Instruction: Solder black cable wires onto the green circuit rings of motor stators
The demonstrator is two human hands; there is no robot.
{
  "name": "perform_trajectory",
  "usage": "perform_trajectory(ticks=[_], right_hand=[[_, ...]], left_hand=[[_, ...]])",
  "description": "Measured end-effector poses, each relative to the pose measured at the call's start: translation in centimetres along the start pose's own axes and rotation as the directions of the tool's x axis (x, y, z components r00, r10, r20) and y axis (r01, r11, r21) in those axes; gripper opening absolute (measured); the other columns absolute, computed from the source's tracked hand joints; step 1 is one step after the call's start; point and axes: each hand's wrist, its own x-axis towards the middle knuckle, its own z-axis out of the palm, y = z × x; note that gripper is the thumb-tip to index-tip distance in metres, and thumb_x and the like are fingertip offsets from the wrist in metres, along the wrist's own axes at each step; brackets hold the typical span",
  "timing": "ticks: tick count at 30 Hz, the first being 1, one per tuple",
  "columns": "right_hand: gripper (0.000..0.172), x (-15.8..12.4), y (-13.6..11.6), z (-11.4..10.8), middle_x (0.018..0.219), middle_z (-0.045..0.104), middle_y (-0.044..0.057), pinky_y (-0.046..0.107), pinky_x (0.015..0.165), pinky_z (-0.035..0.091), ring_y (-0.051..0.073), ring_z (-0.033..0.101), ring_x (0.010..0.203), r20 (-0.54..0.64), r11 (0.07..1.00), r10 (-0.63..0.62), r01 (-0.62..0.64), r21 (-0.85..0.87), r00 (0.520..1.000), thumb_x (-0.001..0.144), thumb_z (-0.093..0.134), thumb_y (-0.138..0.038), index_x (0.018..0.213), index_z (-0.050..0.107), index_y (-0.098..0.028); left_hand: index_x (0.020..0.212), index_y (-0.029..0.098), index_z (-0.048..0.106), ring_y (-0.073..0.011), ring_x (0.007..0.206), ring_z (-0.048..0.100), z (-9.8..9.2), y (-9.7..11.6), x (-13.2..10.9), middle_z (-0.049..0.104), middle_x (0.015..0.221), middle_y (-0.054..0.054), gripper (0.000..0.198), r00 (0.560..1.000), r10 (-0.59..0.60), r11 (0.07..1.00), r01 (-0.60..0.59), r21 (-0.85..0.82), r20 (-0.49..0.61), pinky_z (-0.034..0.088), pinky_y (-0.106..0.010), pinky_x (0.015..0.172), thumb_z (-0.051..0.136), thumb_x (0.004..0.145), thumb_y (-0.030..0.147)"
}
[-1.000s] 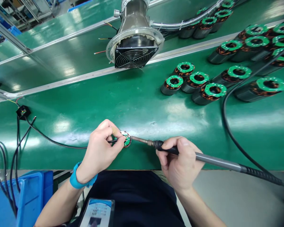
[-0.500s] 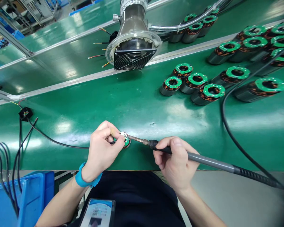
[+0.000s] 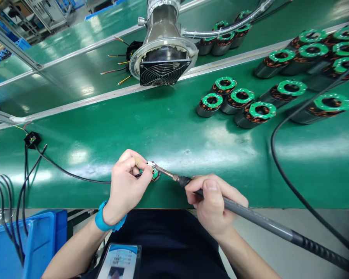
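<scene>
My left hand pinches a small round green circuit board between thumb and fingers, along with the end of a thin black wire. My right hand grips a soldering iron like a pen. The iron's metal tip reaches the board's edge, where a white-tipped lead shows. My fingers hide part of the board, and the exact joint is too small to make out. A blue wrist strap circles my left wrist.
Several wound motor stators with green rings stand on the green bench at right. A fume extractor fan sits behind the bench rail. A blue bin with black wires stands at lower left, and a phone lies on my lap.
My right hand has dropped slightly, and the iron's handle now slants more steeply down toward the lower right. Its tip stays at the board, and my left hand barely moves.
</scene>
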Motion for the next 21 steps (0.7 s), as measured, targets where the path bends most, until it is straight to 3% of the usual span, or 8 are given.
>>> perform_trajectory(ticks=[5, 10, 16, 21], right_hand=[[0.034, 0.0, 0.2, 0.2, 0.054, 0.055, -0.005, 0.027, 0.051, 0.046, 0.011, 0.054, 0.046, 0.027, 0.997, -0.08, 0.08, 0.01, 0.996, 0.106, 0.049, -0.019, 0.083, 0.074, -0.022], [0.034, -0.1, 0.2, 0.2, 0.053, 0.055, -0.005, 0.028, 0.05, 0.047, 0.012, 0.053, 0.044, 0.021, 0.998, -0.04, 0.039, 0.039, 0.999, 0.106, 0.05, -0.021, 0.083, 0.075, -0.021], [0.038, 0.2, 0.2, -0.1, 0.051, 0.054, -0.004, 0.027, 0.046, 0.044, 0.011, 0.05, 0.039, -0.077, 0.996, -0.006, 0.013, 0.09, 0.997, 0.107, 0.051, -0.027, 0.077, 0.074, -0.02], [0.041, 2.7, -0.2, -1.6, 0.051, 0.055, -0.004, 0.025, 0.041, 0.042, 0.011, 0.049, 0.036, -0.167, 0.998, -0.053, 0.055, 0.007, 0.985, 0.109, 0.051, -0.031, 0.077, 0.073, -0.019]], left_hand=[[0.066, 0.017, 0.066, -0.0092, 0.063, 0.053, 0.3, 0.0, -0.4, 0.062, 0.08, -0.003, 0.02, 0.994, 0.087, 0.992, -0.081, 0.092, -0.059, 0.037, -0.023, 0.05, 0.069, 0.085, 0.011], [0.067, 0.017, 0.065, -0.0089, 0.062, 0.051, 0.3, 0.1, -0.6, 0.063, 0.081, -0.003, 0.02, 0.994, 0.099, 0.99, -0.092, 0.108, -0.055, 0.035, -0.024, 0.05, 0.068, 0.086, 0.011], [0.066, 0.017, 0.066, -0.0075, 0.056, 0.043, 0.2, 0.2, -0.3, 0.062, 0.08, -0.003, 0.021, 0.995, 0.088, 0.991, -0.083, 0.102, -0.048, 0.032, -0.023, 0.047, 0.068, 0.087, 0.013], [0.064, 0.019, 0.063, -0.011, 0.059, 0.053, -0.5, 0.3, 0.1, 0.063, 0.078, -0.003, 0.025, 0.989, 0.147, 0.979, -0.144, 0.144, -0.011, 0.04, -0.023, 0.049, 0.068, 0.089, 0.021]])
